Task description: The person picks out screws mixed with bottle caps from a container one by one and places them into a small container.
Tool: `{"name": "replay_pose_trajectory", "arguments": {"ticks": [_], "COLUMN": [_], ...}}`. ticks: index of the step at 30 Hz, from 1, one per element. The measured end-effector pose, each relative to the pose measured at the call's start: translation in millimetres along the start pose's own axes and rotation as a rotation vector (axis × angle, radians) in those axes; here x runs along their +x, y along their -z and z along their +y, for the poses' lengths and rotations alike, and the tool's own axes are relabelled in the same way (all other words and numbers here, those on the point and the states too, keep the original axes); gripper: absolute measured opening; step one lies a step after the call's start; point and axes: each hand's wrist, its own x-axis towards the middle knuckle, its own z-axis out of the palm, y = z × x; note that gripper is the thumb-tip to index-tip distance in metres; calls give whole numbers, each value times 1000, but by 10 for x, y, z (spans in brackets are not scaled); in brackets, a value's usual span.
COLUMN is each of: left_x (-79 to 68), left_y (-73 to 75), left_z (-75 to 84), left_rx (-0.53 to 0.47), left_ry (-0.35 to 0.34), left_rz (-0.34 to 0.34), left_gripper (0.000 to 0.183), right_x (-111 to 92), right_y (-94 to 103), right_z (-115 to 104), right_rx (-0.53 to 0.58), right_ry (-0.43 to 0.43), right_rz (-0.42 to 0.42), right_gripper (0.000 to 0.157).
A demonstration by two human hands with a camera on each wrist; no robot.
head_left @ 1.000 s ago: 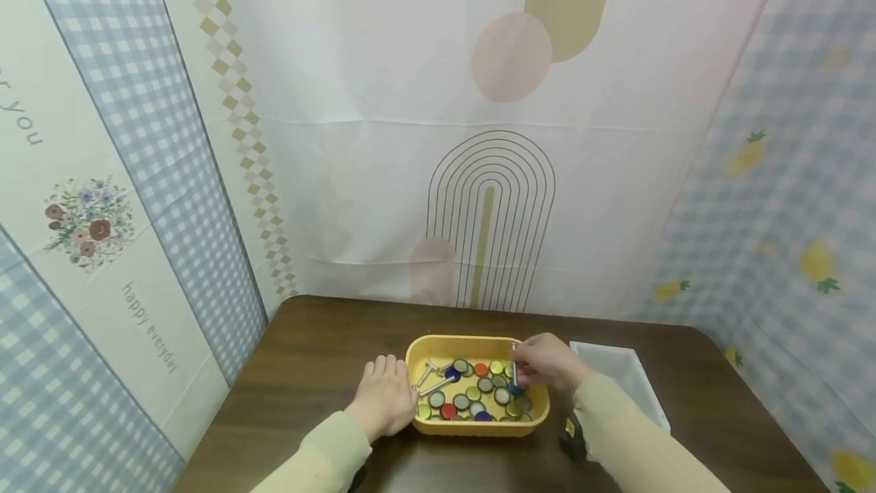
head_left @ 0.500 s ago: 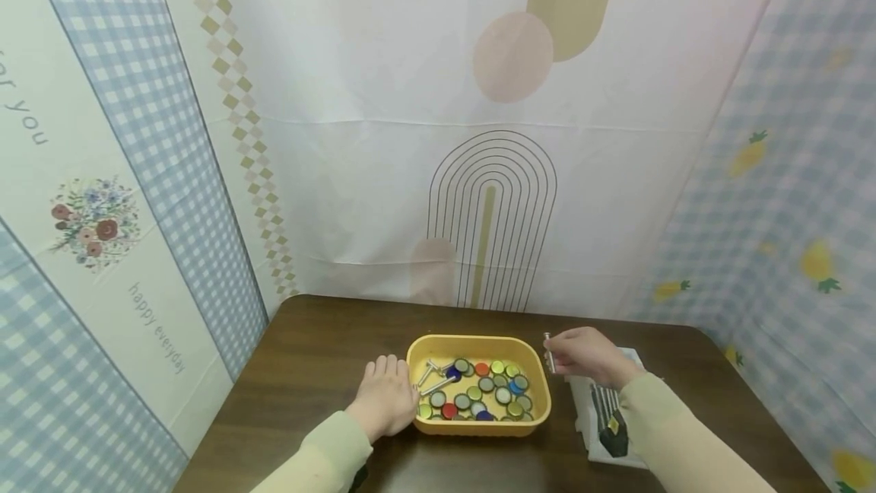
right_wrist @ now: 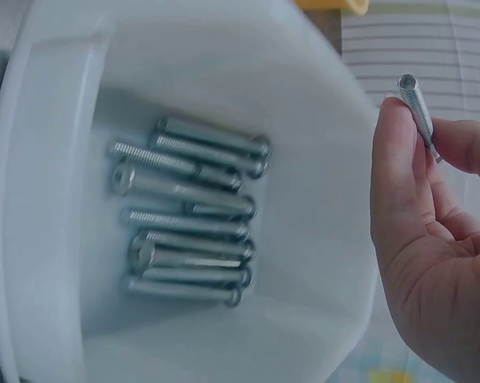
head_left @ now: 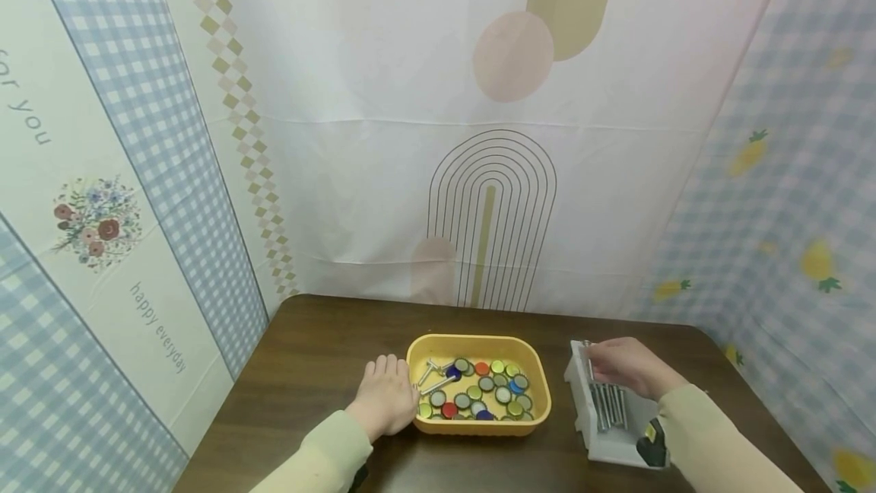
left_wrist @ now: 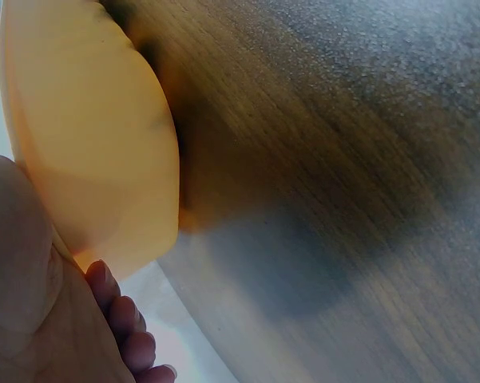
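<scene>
My right hand (head_left: 630,365) pinches a silver bolt (right_wrist: 416,109) between thumb and fingertips, above the left wall of a white bin (head_left: 587,402). In the right wrist view the bolt stands up from the fingertips, its threaded end showing. Several similar bolts (right_wrist: 192,194) lie side by side in that bin. My left hand (head_left: 386,395) rests against the left end of a yellow basin (head_left: 479,427), fingers extended. The left wrist view shows the basin's outer wall (left_wrist: 104,144) beside that hand's fingertips (left_wrist: 128,315).
Inside the yellow basin are several bottle caps (head_left: 503,395) in green, red, blue and silver, with a few bolts (head_left: 438,385) at its left end. Both containers stand on a dark wooden table (head_left: 328,333). A patterned cloth (head_left: 369,196) hangs behind.
My right hand has lifted the bolt out of the yellow basin and carried it right, over the white bin. My left hand has stayed at the basin's left end.
</scene>
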Motion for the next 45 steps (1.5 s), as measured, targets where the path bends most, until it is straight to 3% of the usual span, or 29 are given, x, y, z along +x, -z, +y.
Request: {"name": "replay_pose_trajectory", "arguments": {"ticks": [9,16,28,45], "left_x": [23,55,65,59], "left_y": [-56,-123,-143,-127], "left_z": [-19,-48,-41,-38], "left_rx": [12,40,40,33], "left_ry": [8,11,11,10], "left_rz": [-10,-12,-11,-10], "left_gripper": [31,33,33,32], "right_x": [-20,7,37,39], "right_y": [87,34,-162,-275], "right_z": [132,276,443,463], "right_rx": [-13,-42,-197,-184], "right_ry": [-38,-37,-51,-65], "right_rz": [3,11,79,99], "right_gripper": [43,16,20,7]}}
